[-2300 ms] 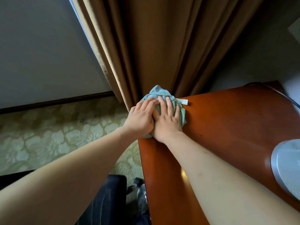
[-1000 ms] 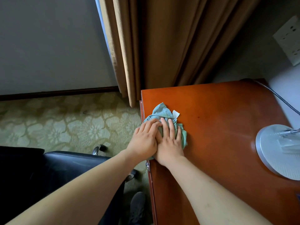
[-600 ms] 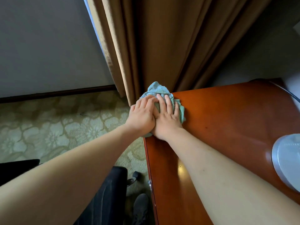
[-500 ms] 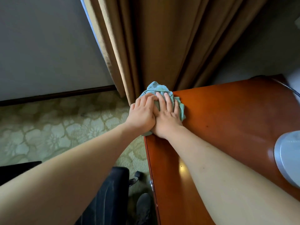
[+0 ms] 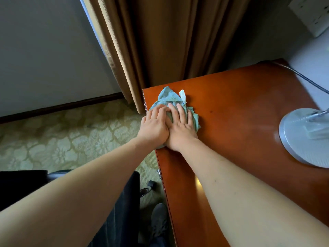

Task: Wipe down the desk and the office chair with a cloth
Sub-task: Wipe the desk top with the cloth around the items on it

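A crumpled light-green cloth (image 5: 168, 98) lies on the reddish-brown wooden desk (image 5: 240, 107), close to its far left corner. My left hand (image 5: 154, 126) and my right hand (image 5: 180, 128) lie side by side on the cloth, fingers straight, pressing it flat against the desk top. The left hand reaches over the desk's left edge. Most of the cloth is hidden under both hands; its front tip and a white tag stick out ahead of the fingers. A black office chair (image 5: 122, 202) stands low at the left of the desk, partly hidden by my left forearm.
A round silver lamp base (image 5: 300, 138) stands on the desk at the right, with a cable (image 5: 302, 76) running to the far edge. Brown curtains (image 5: 160, 41) hang just behind the desk corner. A patterned carpet (image 5: 62, 139) and a shoe (image 5: 159, 220) lie below.
Both hands have slid the cloth back toward me from the far corner by the curtain, so the corner of the desk now shows ahead of the cloth.
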### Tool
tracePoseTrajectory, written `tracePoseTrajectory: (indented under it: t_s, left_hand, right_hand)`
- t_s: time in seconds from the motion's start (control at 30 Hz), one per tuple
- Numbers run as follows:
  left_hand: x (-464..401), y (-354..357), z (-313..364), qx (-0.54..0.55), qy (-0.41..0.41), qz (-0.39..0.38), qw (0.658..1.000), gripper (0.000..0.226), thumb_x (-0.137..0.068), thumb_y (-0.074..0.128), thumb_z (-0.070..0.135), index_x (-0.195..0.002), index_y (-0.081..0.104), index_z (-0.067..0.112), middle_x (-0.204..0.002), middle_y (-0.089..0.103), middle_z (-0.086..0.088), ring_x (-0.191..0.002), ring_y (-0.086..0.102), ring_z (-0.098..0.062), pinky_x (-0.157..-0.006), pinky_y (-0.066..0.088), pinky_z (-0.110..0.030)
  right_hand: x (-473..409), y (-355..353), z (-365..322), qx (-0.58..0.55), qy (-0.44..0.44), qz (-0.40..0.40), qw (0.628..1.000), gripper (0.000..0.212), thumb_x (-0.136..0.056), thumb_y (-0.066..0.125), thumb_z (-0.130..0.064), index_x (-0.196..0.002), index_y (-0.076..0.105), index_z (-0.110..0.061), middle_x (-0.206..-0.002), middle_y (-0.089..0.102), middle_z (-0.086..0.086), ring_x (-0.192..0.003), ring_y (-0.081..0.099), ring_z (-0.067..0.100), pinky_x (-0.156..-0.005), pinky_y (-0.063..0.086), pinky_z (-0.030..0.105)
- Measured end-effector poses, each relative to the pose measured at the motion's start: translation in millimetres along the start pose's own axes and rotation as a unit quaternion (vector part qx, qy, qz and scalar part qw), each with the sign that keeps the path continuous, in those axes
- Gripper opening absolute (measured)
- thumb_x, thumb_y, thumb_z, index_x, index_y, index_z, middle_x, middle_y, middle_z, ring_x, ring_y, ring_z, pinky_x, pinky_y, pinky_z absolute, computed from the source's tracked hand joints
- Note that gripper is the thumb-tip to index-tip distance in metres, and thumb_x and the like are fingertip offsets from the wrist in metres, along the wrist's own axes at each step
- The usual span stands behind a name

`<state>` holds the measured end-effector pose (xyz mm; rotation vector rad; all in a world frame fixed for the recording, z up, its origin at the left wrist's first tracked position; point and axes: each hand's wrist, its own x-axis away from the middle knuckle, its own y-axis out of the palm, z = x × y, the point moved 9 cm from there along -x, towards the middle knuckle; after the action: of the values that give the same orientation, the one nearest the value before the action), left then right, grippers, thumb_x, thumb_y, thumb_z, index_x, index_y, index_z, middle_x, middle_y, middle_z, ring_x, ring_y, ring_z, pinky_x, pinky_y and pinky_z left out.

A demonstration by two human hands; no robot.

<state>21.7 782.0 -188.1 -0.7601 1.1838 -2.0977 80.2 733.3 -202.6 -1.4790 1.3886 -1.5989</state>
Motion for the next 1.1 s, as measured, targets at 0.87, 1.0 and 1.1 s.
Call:
tracePoseTrajectory:
  t_s: [0.87,1.0,1.1]
  left_hand:
    - [304,119,118,-0.018,0.148,-0.053,0.987,0.058,-0.083,0.030,0.025,-0.139,0.045,0.021,-0.147,0.042,0.002,-0.132,0.040,-0.022,-0.100,0.036,-0.037]
    - [268,113,122,-0.003,0.129,-0.064,0.990,0.062,-0.083,0.023,0.027,-0.143,0.039,0.023,-0.151,0.034,0.004,-0.139,0.028,-0.019,-0.105,0.029,-0.036]
    - [209,106,128,0.001,0.116,-0.060,0.991,0.057,-0.089,0.033,0.020,-0.146,0.034,0.024,-0.154,0.028,0.005,-0.143,0.022,-0.018,-0.110,0.023,-0.036]
  right_hand:
    - [339,134,20,-0.041,0.077,-0.047,0.995,0.094,-0.097,0.039,-0.056,-0.147,-0.038,-0.036,-0.159,-0.041,0.001,-0.147,-0.037,0.028,-0.120,-0.018,0.056]
    - [308,120,35,-0.029,0.076,-0.055,0.995,0.093,-0.097,0.039,-0.057,-0.152,-0.031,-0.034,-0.159,-0.041,0.001,-0.147,-0.037,0.028,-0.120,-0.017,0.056]
    - [261,94,59,-0.030,0.080,-0.040,0.996,0.093,-0.096,0.037,-0.061,-0.153,-0.030,-0.033,-0.160,-0.039,0.001,-0.148,-0.035,0.027,-0.121,-0.016,0.055]
